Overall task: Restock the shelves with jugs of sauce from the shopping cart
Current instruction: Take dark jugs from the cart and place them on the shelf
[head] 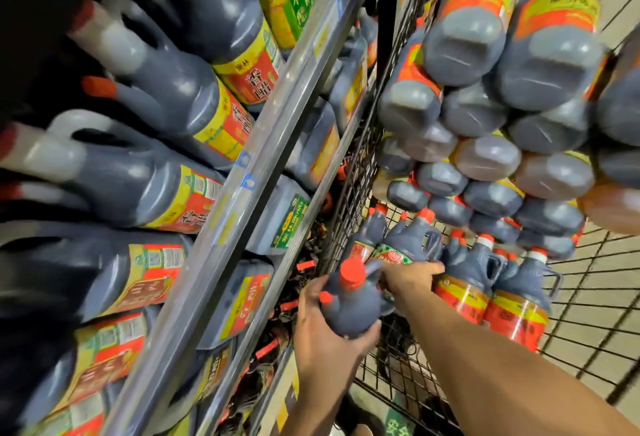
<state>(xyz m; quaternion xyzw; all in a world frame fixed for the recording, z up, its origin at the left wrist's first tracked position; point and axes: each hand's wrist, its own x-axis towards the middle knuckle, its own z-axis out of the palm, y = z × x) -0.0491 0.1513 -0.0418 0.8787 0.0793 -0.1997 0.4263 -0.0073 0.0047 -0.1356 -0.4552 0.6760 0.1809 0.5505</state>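
My left hand (323,342) grips a dark jug of sauce (351,304) with a red cap, held just outside the black wire shopping cart (595,297). My right hand (412,278) reaches into the cart and curls round the handle of another dark jug (408,241) with a red and green label. More upright jugs (498,290) stand in the cart beside it. Above them several jugs (485,89) lie stacked on their sides, bottoms facing me.
Metal shelves (256,172) on the left hold rows of large dark jugs with yellow and red labels (166,144). Lower shelves carry squarer jugs (280,217). The cart's wire wall (349,200) stands close against the shelf edge.
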